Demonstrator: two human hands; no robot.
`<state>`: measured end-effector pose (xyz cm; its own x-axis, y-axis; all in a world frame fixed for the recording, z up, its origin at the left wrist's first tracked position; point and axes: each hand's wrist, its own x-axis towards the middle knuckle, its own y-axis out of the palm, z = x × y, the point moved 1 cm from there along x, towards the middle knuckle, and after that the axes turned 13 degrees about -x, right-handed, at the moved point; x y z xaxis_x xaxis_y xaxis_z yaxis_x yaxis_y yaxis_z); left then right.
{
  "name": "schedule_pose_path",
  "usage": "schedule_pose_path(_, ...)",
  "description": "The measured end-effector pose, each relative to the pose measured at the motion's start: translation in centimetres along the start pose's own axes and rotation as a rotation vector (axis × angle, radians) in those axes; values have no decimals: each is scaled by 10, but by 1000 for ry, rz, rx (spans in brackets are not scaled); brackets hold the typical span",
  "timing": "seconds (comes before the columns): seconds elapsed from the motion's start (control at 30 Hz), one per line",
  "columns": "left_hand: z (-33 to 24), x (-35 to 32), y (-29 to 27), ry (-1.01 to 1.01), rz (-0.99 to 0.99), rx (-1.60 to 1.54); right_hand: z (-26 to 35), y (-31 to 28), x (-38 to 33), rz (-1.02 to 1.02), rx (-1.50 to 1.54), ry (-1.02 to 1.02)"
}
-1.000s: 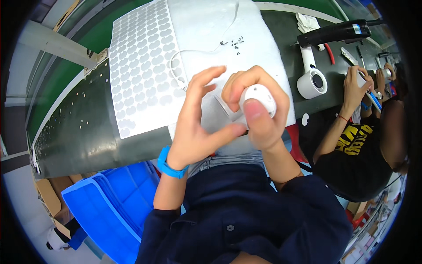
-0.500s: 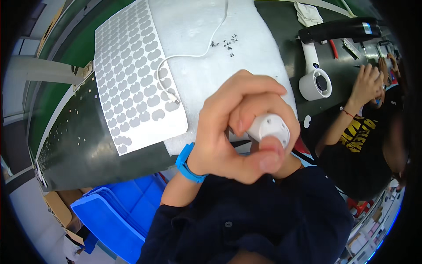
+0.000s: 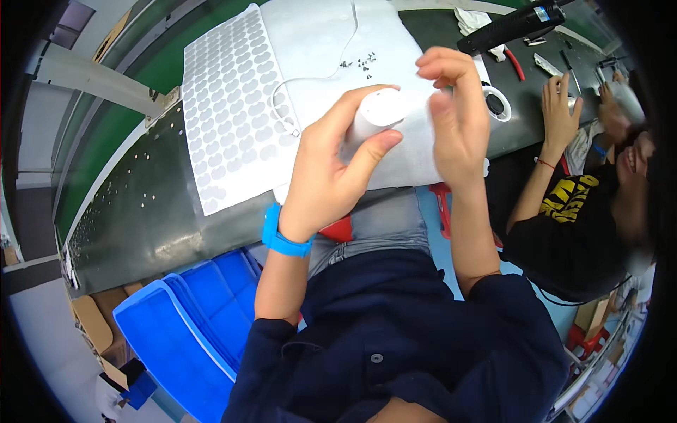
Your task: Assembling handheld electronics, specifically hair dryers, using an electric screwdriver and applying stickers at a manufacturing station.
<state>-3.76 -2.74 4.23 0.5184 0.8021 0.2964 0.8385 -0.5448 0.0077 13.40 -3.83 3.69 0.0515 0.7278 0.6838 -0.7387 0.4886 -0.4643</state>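
Note:
My left hand (image 3: 321, 166) is wrapped round a white cylindrical part (image 3: 383, 109), its round end face tipped up toward me above the white padded mat (image 3: 317, 42). Just to its right, my right hand (image 3: 462, 130) is raised, thumb and curled fingers apart, with nothing visible between them. Beyond both hands, several small dark screws (image 3: 367, 65) lie loose on the mat. A white cable (image 3: 310, 77) curves across it, its plug end resting on a sheet of grey rounded stickers (image 3: 236, 106).
Behind my right hand stands a white round fan-like piece (image 3: 499, 104). Further back are a black power tool (image 3: 508, 29), a white cloth (image 3: 467, 21) and a red-handled tool (image 3: 515, 65). A co-worker's hand (image 3: 557, 120) works at right. Blue bins (image 3: 187, 310) sit below the table at left.
My right hand has come away from the white part and moved to the right, opening. My left hand keeps the part, now farther up and left in view. The view has shifted.

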Motion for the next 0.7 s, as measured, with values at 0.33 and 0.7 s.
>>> schedule_pose_path(0.33, 10, -11, -5, 431, -437, -275, -36, -31, 3, -410, 129, 364)
schedule_pose_path(0.7, 16, 46, -45, -52, 4, 966, -166, -82, 79, -101, 409, 550)
